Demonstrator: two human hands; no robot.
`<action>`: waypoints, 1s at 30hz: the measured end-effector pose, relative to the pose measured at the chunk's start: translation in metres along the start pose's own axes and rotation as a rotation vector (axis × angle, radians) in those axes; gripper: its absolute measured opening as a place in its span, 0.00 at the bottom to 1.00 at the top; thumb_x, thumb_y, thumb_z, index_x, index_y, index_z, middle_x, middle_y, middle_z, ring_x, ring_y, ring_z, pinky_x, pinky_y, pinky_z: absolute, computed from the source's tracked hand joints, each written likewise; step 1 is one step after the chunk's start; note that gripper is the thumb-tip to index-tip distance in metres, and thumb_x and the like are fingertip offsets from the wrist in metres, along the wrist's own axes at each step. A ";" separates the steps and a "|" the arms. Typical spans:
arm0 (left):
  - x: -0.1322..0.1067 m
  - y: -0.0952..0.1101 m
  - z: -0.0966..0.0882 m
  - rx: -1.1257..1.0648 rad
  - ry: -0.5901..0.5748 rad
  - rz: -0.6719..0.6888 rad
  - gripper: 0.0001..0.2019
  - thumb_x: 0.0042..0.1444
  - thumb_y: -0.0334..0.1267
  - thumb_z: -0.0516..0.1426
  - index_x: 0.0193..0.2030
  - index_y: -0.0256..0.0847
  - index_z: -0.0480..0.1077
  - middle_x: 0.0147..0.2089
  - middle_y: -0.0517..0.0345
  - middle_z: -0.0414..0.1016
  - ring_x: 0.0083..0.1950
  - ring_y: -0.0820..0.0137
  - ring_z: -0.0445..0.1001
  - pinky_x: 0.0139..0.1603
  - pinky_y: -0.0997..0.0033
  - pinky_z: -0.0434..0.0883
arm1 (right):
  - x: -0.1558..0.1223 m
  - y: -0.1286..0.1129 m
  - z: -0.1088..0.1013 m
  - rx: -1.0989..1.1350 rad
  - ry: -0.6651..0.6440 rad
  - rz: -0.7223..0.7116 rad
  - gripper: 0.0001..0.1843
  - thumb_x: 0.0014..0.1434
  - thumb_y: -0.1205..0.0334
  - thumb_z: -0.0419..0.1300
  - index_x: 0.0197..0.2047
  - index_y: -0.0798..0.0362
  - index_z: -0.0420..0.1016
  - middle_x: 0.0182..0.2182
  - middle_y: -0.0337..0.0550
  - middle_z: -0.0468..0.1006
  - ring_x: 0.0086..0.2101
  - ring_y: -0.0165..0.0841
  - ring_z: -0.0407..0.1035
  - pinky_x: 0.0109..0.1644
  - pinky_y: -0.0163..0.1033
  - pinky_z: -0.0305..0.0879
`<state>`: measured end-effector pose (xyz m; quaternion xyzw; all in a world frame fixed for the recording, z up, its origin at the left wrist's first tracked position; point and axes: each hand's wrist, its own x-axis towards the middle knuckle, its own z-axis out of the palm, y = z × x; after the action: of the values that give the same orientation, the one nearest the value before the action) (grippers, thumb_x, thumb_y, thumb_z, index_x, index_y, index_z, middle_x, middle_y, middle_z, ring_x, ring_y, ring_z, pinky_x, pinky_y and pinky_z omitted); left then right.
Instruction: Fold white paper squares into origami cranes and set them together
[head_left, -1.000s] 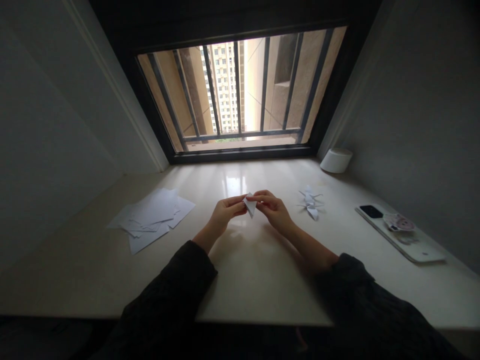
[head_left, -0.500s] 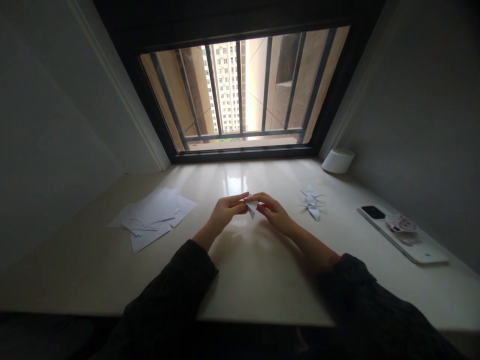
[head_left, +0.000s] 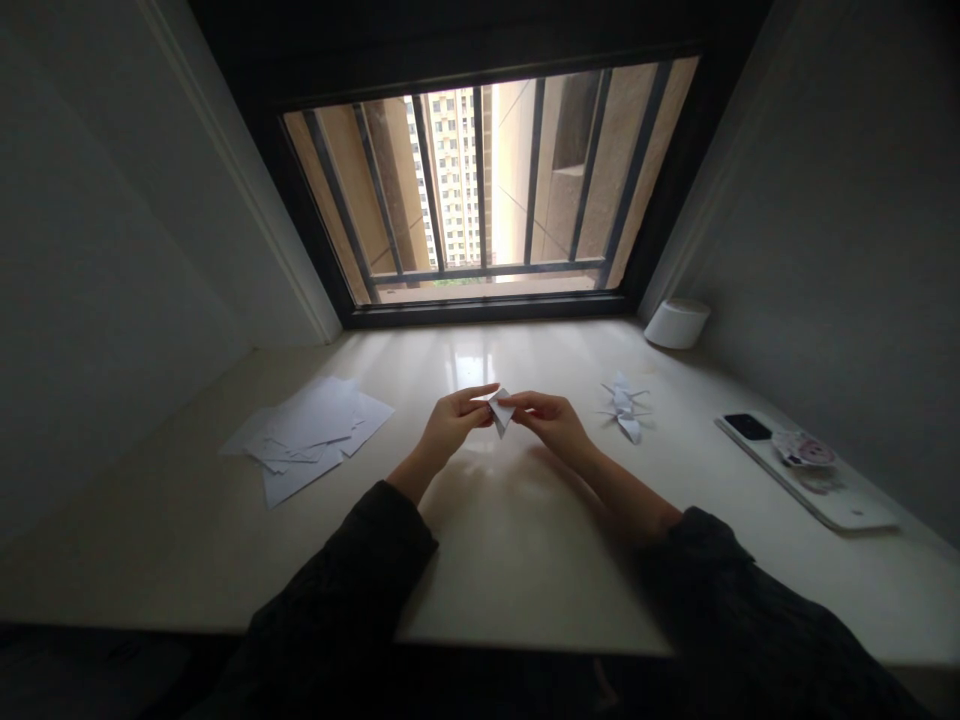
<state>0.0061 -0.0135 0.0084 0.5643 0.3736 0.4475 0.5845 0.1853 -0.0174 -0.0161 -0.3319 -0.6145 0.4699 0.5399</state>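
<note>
A small folded piece of white paper (head_left: 501, 411), pointed at the bottom, is between my two hands above the middle of the table. My left hand (head_left: 454, 418) grips its left side, thumb and fingers closed on it. From the right, my right hand (head_left: 553, 418) pinches the paper's edge with thumb and forefinger. To the right of my hands lie several folded white paper figures (head_left: 624, 408) with thin pointed ends, close together in a row.
A loose stack of white paper sheets (head_left: 311, 425) lies on the left of the pale table (head_left: 525, 580). At right rests a white phone (head_left: 847, 505) with a cartoon grip. A white cylindrical object (head_left: 676, 324) stands in the back right corner, beside the barred window (head_left: 487, 180).
My right hand has shifted slightly right and its fingers have come down from the paper's top to its right side. More of the paper's face shows. My left hand keeps its hold.
</note>
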 end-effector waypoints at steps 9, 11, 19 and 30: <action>0.001 -0.007 -0.001 0.088 -0.032 0.085 0.23 0.49 0.41 0.63 0.53 0.37 0.71 0.38 0.49 0.80 0.40 0.66 0.77 0.44 0.65 0.72 | 0.002 0.004 -0.003 0.092 0.199 0.152 0.13 0.37 0.58 0.72 0.31 0.50 0.82 0.26 0.41 0.82 0.29 0.34 0.74 0.40 0.41 0.69; -0.001 -0.007 0.000 0.128 -0.025 0.140 0.23 0.50 0.41 0.62 0.53 0.37 0.70 0.38 0.49 0.80 0.39 0.66 0.77 0.45 0.65 0.72 | 0.002 0.003 -0.002 0.088 0.209 0.156 0.13 0.37 0.58 0.71 0.31 0.50 0.82 0.24 0.40 0.81 0.27 0.32 0.73 0.38 0.41 0.69; 0.001 -0.013 -0.002 0.232 0.076 0.220 0.16 0.47 0.44 0.64 0.42 0.39 0.78 0.42 0.49 0.80 0.45 0.60 0.78 0.50 0.61 0.72 | 0.003 -0.001 -0.004 0.010 0.190 0.198 0.14 0.36 0.56 0.71 0.28 0.51 0.82 0.28 0.44 0.82 0.32 0.38 0.75 0.43 0.45 0.70; 0.003 -0.005 -0.006 0.065 0.025 0.045 0.16 0.42 0.39 0.67 0.39 0.37 0.78 0.40 0.49 0.80 0.42 0.61 0.78 0.53 0.57 0.71 | 0.002 -0.004 -0.002 0.086 0.157 0.231 0.14 0.34 0.56 0.73 0.26 0.52 0.81 0.26 0.44 0.82 0.30 0.37 0.76 0.44 0.46 0.71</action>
<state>0.0019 -0.0085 0.0032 0.5854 0.3825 0.4553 0.5511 0.1874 -0.0161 -0.0115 -0.4127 -0.5072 0.5276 0.5424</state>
